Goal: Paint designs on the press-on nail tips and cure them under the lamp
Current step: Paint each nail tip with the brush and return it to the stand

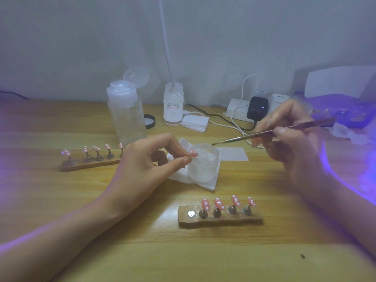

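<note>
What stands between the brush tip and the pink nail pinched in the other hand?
Nothing visible. The brush in the right hand points toward the nail tip pinched by the left hand; only air above the jar between.

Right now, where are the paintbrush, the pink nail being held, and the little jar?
paintbrush (244, 137), head view, on its thin shaft.
pink nail (193, 153), head view, on its dotted face.
little jar (203, 168), head view, on its frosted side.

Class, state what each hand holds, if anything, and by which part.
Left hand pinches a pink nail tip by its left end, between thumb and forefinger. Right hand grips a brush around mid-handle, bristles free.
</note>
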Motion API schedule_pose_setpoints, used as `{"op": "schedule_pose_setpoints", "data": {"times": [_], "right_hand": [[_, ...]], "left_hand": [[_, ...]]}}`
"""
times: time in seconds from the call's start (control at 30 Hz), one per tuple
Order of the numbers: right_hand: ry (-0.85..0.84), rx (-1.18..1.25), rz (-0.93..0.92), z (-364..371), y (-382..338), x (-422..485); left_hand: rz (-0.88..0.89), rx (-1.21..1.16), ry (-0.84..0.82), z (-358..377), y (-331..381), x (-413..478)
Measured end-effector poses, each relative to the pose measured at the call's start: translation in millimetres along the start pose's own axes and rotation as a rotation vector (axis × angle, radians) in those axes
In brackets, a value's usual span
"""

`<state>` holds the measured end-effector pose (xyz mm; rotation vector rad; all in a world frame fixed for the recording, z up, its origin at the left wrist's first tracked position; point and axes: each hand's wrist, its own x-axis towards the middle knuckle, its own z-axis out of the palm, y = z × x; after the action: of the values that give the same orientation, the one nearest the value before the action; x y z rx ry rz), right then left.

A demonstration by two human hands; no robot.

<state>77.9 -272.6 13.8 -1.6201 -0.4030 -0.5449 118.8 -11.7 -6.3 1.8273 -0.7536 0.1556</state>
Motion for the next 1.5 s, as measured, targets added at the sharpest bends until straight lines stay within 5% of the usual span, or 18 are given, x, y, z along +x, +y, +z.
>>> {"op": "schedule_pose_setpoints", "data": {"times": [0.27, 0.43, 0.57, 0.77, 1.5], "right_hand": [[-0.15, -0.001, -0.104, -9.7, 1.6, 2.0], [-0.03, 0.153, -0.037, -3.1, -0.7, 2.8], [0.128, 0.287, 0.193, 17.9, 2.6, -4.1], [0.158, 0.278, 0.355, 33.8, 3.0, -12.0], [0.169, 0.22, 0.351, 34.0, 6.1, -14.0]], "left_hand": [[0.007, 0.001, -0.004, -0.3, -2.6, 0.5], [0.008, 0.0, -0.007, -0.4, -3.2, 0.0], [0.002, -0.004, -0.001, 0.1, -3.6, 0.7], [0.032, -0.007, -0.022, 0.5, -2.9, 1.7], [0.035, 0.0, -0.004, 0.7, -3.2, 2.0]]}}
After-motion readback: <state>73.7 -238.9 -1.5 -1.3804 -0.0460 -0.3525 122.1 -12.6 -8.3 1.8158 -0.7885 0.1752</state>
